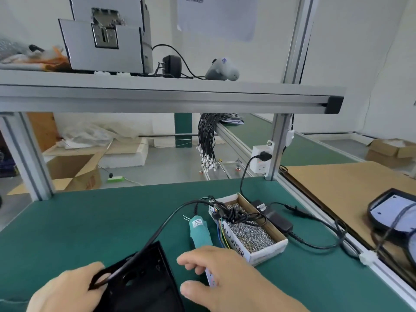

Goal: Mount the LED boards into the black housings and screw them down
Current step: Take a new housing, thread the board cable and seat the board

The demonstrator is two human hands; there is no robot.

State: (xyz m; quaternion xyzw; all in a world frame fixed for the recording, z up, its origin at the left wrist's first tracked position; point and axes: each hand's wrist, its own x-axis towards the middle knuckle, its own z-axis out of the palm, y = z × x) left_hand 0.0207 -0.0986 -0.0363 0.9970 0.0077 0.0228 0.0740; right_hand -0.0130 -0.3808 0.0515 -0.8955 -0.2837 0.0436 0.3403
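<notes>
My left hand point(67, 289) grips housing point(144, 280); right hand point(225, 275) pinches LED board point(211, 278). Screwdriver point(199, 233), screw box point(249, 230) just beyond; cable point(166, 221) crosses housing.

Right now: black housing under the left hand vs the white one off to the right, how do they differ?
1. The black housing lies on the green mat; the white-faced unit lies on the brown board.
2. The black housing looks dark inside, with no board seen; the white-faced unit shows a white panel in its black rim.
3. The left hand holds the black housing; nothing touches the white-faced unit.
Both have black cable.
</notes>
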